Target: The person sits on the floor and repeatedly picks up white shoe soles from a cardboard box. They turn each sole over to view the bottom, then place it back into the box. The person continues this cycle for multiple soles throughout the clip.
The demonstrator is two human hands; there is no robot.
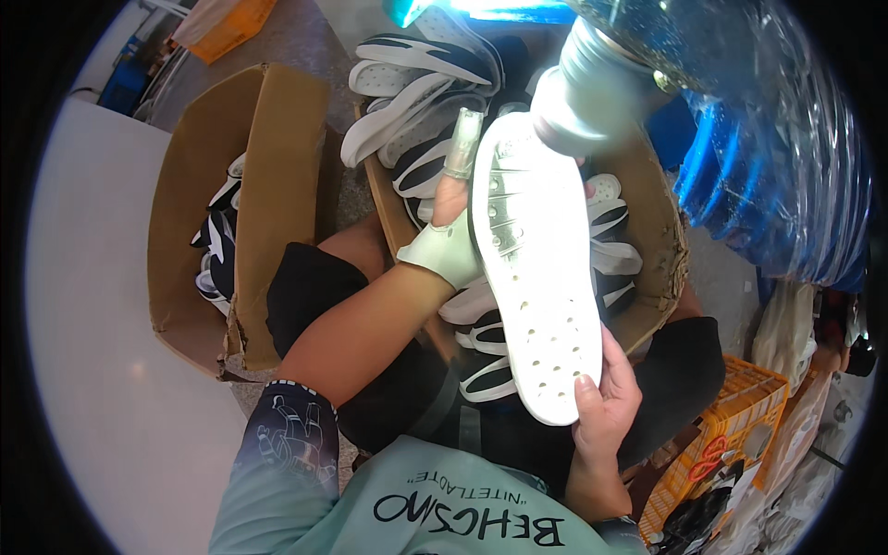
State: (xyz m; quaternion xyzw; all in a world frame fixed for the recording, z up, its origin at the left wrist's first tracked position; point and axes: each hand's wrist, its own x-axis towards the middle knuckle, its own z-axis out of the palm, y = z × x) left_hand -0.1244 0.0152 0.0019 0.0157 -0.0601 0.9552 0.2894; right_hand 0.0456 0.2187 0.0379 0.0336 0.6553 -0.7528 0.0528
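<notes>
A white shoe sole (546, 305) with rows of small holes is held upright in front of me, its upper end touching or very near a pale cylinder (569, 111) on a machine; glare hides the exact contact. My left hand (444, 240), in a whitish fingerless glove with a clear-wrapped thumb, holds the sole's left edge, its fingers hidden behind. The bare right hand (606, 398) pinches the lower right end, thumb on the holed face.
Below the sole stands a cardboard box (661, 268) with several black-and-white soles (425, 65). A second cardboard box (277, 185) at left holds more. Blue plastic sheeting (768, 194) hangs at right, above an orange crate (731, 407). A white surface (102, 324) lies far left.
</notes>
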